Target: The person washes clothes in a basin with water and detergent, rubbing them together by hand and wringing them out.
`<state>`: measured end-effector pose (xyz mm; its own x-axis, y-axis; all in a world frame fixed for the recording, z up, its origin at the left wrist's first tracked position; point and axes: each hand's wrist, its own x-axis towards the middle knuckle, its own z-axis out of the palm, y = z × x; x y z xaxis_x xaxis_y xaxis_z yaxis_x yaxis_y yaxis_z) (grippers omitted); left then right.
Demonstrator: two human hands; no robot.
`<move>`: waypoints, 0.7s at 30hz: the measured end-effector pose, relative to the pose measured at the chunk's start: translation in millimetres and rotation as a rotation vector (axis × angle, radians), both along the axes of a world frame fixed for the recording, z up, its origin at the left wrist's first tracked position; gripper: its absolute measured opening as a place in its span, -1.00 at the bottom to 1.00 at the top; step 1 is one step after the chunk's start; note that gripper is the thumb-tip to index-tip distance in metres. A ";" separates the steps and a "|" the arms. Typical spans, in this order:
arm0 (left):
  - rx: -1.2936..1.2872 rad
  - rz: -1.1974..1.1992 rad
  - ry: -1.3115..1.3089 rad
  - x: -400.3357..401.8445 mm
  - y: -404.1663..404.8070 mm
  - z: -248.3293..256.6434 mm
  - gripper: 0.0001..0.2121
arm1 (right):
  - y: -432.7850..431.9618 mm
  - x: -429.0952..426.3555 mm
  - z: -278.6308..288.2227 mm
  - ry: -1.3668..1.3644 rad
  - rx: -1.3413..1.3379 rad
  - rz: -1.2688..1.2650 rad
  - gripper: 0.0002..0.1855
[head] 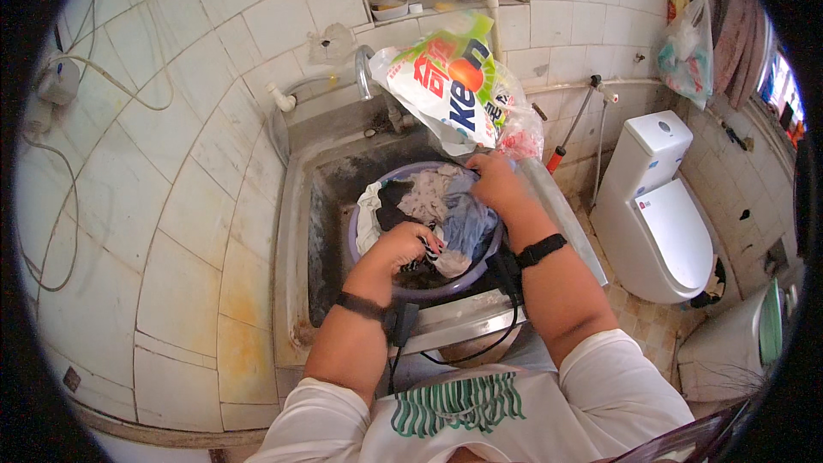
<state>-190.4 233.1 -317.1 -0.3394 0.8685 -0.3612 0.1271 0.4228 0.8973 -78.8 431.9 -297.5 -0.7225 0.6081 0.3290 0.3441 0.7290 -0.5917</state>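
A purple plastic basin point(353, 235) full of wet clothes sits inside the metal sink point(292, 218). Among the clothes are a beige garment point(431, 193), a blue one point(464, 212), a black one point(392, 202) and a white one point(368, 212). My left hand point(405, 244) is curled on a black-and-white striped cloth point(429, 262) at the near side. At the far right of the basin, my right hand point(494, 179) has its fingers by the basin's rim, just below a printed detergent bag point(443, 83); its fingertips are partly hidden, so its hold is unclear.
A curved faucet point(365, 74) rises behind the sink, left of the bag. Clear plastic bags point(522, 125) lie beside it. A white toilet point(669, 225) stands to the right, near a bin point(720, 360). Black cables point(508, 334) hang from my wrist straps point(541, 249) across the sink's front edge.
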 end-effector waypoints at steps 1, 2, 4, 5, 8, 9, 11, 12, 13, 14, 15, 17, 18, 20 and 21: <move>-0.009 -0.044 0.031 -1.3 1.4 -2.4 -0.76 | 2.0 -9.2 -13.3 0.089 0.021 0.141 -0.68; -0.018 -0.089 0.061 -1.5 2.8 -3.9 -0.75 | 5.9 -15.4 -25.7 0.177 0.042 0.282 -0.66; -0.012 -0.087 0.072 -2.0 -0.9 -5.6 -0.74 | -5.7 -20.5 -20.2 -0.048 -0.138 0.512 -0.70; -0.004 -0.091 0.084 -2.4 -2.2 -6.4 -0.73 | -11.4 -22.8 -17.7 -0.278 -0.318 0.731 -0.74; 0.035 -0.098 0.092 -4.8 -3.0 -7.0 -0.71 | -22.4 -25.4 -26.1 -0.455 -0.158 0.846 -0.71; 0.036 -0.101 0.093 -2.8 -1.2 -2.5 -0.71 | -22.5 -23.8 -30.8 -0.454 -0.158 0.842 -0.71; 0.015 0.039 -0.026 2.9 2.0 8.2 -0.60 | -21.3 -20.2 -39.7 -0.703 -0.023 0.741 -0.62; 0.016 0.045 -0.022 -1.1 -0.7 4.0 -0.60 | -24.9 -20.9 -38.1 -0.699 -0.020 0.746 -0.62; 0.060 0.025 -0.012 -7.0 -3.1 -4.0 -0.55 | -29.1 -21.3 -35.2 -0.797 0.045 0.658 -0.59; 0.105 0.004 -0.002 -12.6 -5.4 -11.3 -0.49 | -33.0 -22.0 -32.1 -0.892 0.109 0.567 -0.56; 0.102 0.003 -0.002 -12.4 -4.7 -9.3 -0.49 | -35.2 -21.5 -26.8 -0.891 0.107 0.568 -0.56; -0.152 0.039 -0.182 -11.6 -4.2 -5.2 -0.53 | -38.8 -21.2 -15.8 -0.999 0.194 0.548 -0.58; -0.151 0.036 -0.179 -6.1 -3.9 0.5 -0.53 | -35.8 -19.2 -16.1 -0.997 0.194 0.544 -0.58; -0.258 0.233 -0.093 7.0 -1.7 8.5 -0.65 | -25.3 -14.0 -21.4 -0.667 -0.002 0.510 -0.61; -0.267 0.321 -0.033 7.2 -1.7 7.5 -0.58 | -21.4 -16.4 -25.4 -0.663 0.002 0.512 -0.61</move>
